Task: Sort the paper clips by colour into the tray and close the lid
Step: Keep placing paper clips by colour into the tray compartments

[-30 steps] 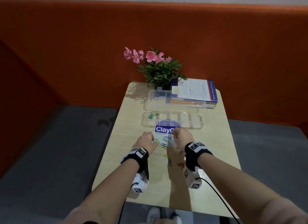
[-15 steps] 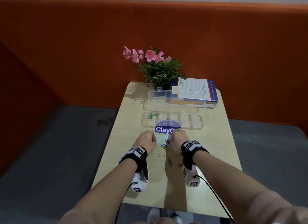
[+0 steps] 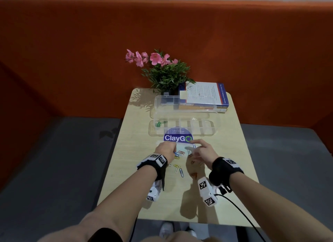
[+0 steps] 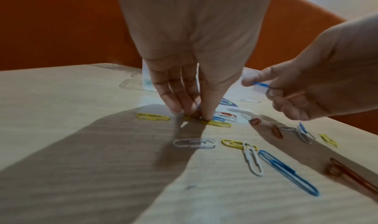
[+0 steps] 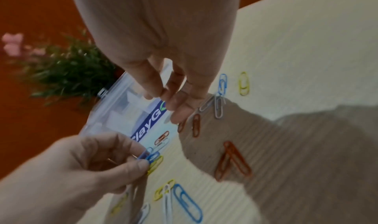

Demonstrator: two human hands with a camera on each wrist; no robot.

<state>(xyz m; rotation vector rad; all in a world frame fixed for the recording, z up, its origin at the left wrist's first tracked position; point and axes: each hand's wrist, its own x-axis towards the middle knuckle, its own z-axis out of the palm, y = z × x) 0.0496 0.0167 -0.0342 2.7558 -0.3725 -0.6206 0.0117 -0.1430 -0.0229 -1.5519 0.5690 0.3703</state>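
Observation:
A clear compartment tray (image 3: 207,132) lies mid-table with its lid (image 3: 185,104) open behind it. Green clips (image 3: 159,123) sit in its leftmost compartment. Several loose clips (image 3: 178,168), yellow, white, blue and orange, lie scattered in front of the tray. My left hand (image 3: 173,151) has its fingertips down among them and pinches a blue clip (image 5: 148,156). Just right of it, my right hand (image 3: 193,144) is raised a little above the table. It pinches another blue clip (image 4: 260,84) between index finger and thumb.
A round ClayGo sticker (image 3: 178,138) sits between the tray and the clips. A potted plant (image 3: 165,72) and a book (image 3: 205,95) stand at the back of the small wooden table (image 3: 234,160). Orange upholstery surrounds it.
My right hand has lifted off the pile and drawn to the right with a blue clip. My left hand has stayed over the clips.

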